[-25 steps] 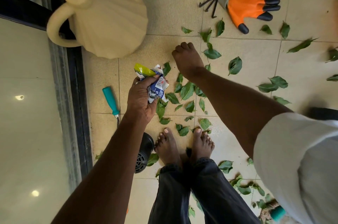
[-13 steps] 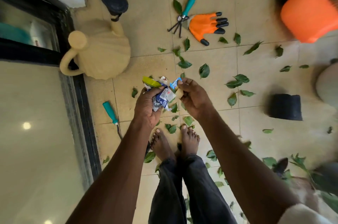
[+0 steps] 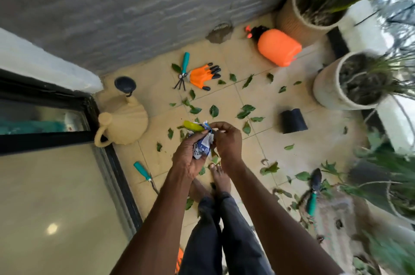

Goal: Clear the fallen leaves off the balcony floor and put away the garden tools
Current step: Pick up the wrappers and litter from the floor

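Note:
My left hand (image 3: pixel 187 158) grips a crumpled bundle of wrappers (image 3: pixel 201 140), blue, white and yellow-green. My right hand (image 3: pixel 226 141) pinches the top of the same bundle. Both hands are held over the tiled floor above my bare feet (image 3: pixel 219 176). Several green leaves (image 3: pixel 213 110) lie scattered on the tiles. A teal-handled hand rake (image 3: pixel 184 70) and an orange claw glove (image 3: pixel 203 76) lie near the wall. A teal-handled tool (image 3: pixel 142 171) lies by the door frame. A teal-handled trowel (image 3: pixel 313 194) lies at the right among plants.
A beige watering can (image 3: pixel 125 122) stands by the sliding glass door (image 3: pixel 45 185). An orange sprayer (image 3: pixel 278 50) lies near the grey wall. Potted plants (image 3: pixel 345 81) line the right side. A black roll (image 3: pixel 293 120) sits on the tiles.
I have straightened up, so the view has widened. My right hand came back from the floor and now pinches the wrapper bundle that my left hand held all along.

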